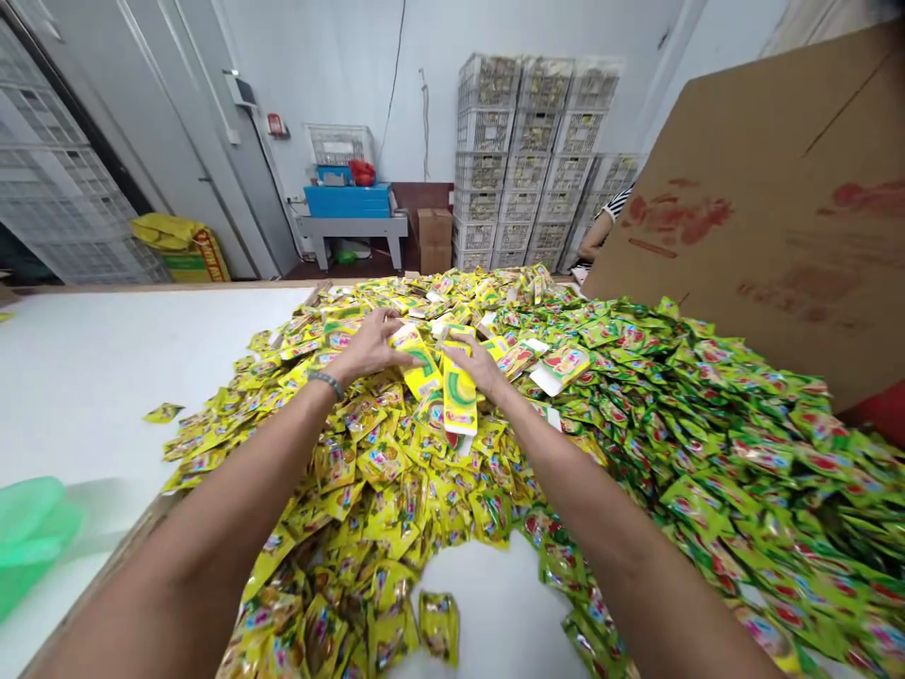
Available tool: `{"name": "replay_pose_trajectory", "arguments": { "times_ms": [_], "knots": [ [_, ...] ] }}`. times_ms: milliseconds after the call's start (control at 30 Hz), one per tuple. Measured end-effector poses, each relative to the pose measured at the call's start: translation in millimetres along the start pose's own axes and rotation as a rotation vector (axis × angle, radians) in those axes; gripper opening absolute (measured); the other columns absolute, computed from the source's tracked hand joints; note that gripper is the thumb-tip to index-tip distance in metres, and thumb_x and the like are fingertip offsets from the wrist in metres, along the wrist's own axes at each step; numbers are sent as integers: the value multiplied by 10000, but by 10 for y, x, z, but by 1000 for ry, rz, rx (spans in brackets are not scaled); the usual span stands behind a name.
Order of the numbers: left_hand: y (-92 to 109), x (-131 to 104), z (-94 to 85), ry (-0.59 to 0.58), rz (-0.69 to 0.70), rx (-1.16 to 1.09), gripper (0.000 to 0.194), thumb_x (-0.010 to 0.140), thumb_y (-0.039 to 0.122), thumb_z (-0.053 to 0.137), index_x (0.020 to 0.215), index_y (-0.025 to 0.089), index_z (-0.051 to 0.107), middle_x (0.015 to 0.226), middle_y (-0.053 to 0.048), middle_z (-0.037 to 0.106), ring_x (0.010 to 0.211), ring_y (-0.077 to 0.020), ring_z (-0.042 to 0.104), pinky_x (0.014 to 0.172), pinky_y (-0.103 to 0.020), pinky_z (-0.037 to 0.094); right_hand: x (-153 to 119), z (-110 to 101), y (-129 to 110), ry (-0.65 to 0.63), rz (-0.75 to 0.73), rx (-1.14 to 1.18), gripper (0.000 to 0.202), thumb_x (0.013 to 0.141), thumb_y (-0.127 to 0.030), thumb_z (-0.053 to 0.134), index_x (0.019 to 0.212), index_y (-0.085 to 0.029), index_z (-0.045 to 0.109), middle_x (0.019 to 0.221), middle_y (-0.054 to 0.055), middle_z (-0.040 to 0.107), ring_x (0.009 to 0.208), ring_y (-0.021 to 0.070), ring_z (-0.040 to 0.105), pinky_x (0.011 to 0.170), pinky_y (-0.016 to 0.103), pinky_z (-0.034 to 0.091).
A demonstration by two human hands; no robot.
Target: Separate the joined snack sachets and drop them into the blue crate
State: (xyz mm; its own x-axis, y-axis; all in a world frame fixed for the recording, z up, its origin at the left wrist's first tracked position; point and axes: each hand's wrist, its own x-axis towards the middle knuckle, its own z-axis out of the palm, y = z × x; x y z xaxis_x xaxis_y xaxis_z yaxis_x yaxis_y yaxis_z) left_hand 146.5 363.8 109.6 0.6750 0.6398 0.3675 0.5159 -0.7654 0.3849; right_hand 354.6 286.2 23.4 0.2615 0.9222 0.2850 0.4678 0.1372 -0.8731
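My left hand (373,345) is closed round a small yellow box (419,363), thumb on its near face, with the box tilted. In my right hand (478,364) is another yellow box (460,396), held nearly upright beside the first. Both are above a big heap of small sachets: yellow ones (382,457) below and to the left, green ones (707,453) to the right. More small boxes lie on the heap close to my right hand, one with a white open flap (547,379).
A large cardboard sheet or box side (764,189) rises at the right. Stacked white crates (487,151) line the back wall, near a blue bench (346,200). A person's striped sleeve (617,202) shows behind the cardboard. At left, green plastic (35,533) lies on the white table (127,358).
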Motion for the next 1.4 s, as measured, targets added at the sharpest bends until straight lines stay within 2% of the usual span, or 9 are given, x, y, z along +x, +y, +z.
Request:
{"name": "replay_pose_trajectory", "arguments": {
  "times_ms": [267, 500, 600, 667, 800, 900, 1033, 1233, 1400],
  "knots": [
    [407, -821, -24, 86, -122, 52, 400, 796, 504, 621, 915, 145, 754, 1367, -159, 522, 1281, -336, 440, 1108, -463, 329, -796, 166, -131, 26, 21, -125, 671, 845, -580, 510, 1380, -190, 396, 1326, 153, 565, 1228, 307, 533, 1021, 473, 413],
    [765, -1178, -53, 271, -244, -36, 389, 888, 434, 482, 1036, 192, 747, 1353, -103, 567, 1228, -273, 533, 1067, -393, 389, -1528, -518, 16, 188, -90, -372, 603, 868, -484, 479, 1380, -166, 462, 1377, 165, 524, 1297, 307, 447, 1091, 472, 330],
    [951, -1471, -51, 418, -287, -184, 407, 899, 469, 456, 1050, 215, 735, 1171, -65, 681, 1078, -230, 610, 968, -339, 452, -2081, -847, 314, 337, 210, -598, 599, 866, -503, 463, 1363, -169, 495, 1373, 207, 513, 1288, 386, 424, 1028, 584, 322],
    [1082, -1714, 3, 445, -358, -335, 440, 881, 517, 474, 1009, 189, 738, 1004, -57, 725, 923, -217, 637, 837, -307, 486, -2450, -951, 539, 260, 461, -651, 700, 809, -604, 511, 1356, -168, 513, 1382, 242, 487, 1294, 446, 397, 968, 627, 342],
    [1235, -2190, 219, 208, -478, -582, 448, 792, 558, 589, 846, 139, 736, 748, -31, 696, 678, -179, 591, 616, -259, 438, -2945, -860, 790, 35, 324, -622, 452, 772, -485, 588, 1118, -205, 671, 1230, 164, 603, 1189, 362, 506, 967, 510, 392],
    [1245, -2457, 360, -79, -444, -580, 418, 749, 551, 640, 746, 141, 723, 658, -10, 649, 606, -159, 548, 547, -240, 379, -3051, -710, 751, 25, 147, -529, 293, 794, -415, 556, 961, -215, 689, 992, 109, 671, 926, 279, 602, 876, 422, 447],
    [1310, -2705, 453, -422, -324, -435, 406, 764, 555, 638, 741, 156, 712, 623, -5, 591, 598, -161, 534, 540, -243, 358, -3077, -604, 566, 150, 151, -470, 362, 816, -505, 503, 900, -189, 658, 925, 114, 662, 773, 249, 584, 766, 390, 464],
    [1768, -3108, 800, -91, -459, 115, 541, 808, 541, 620, 1191, 161, 576, 1089, -155, 572, 1031, -297, 558, 873, -378, 451, -3283, -523, 382, 252, 237, -398, 559, 730, -666, 538, 931, -156, 649, 899, 111, 667, 835, 260, 594, 793, 392, 463],
    [2053, -3345, 1069, -288, -486, 205, 756, 735, 508, 711, 1350, 160, 443, 1180, -189, 513, 1081, -333, 538, 884, -404, 458, -3552, -480, 303, 186, 385, -295, 581, 659, -675, 594, 945, -175, 667, 810, 60, 666, 759, 226, 586, 729, 363, 477]
  ]
}}
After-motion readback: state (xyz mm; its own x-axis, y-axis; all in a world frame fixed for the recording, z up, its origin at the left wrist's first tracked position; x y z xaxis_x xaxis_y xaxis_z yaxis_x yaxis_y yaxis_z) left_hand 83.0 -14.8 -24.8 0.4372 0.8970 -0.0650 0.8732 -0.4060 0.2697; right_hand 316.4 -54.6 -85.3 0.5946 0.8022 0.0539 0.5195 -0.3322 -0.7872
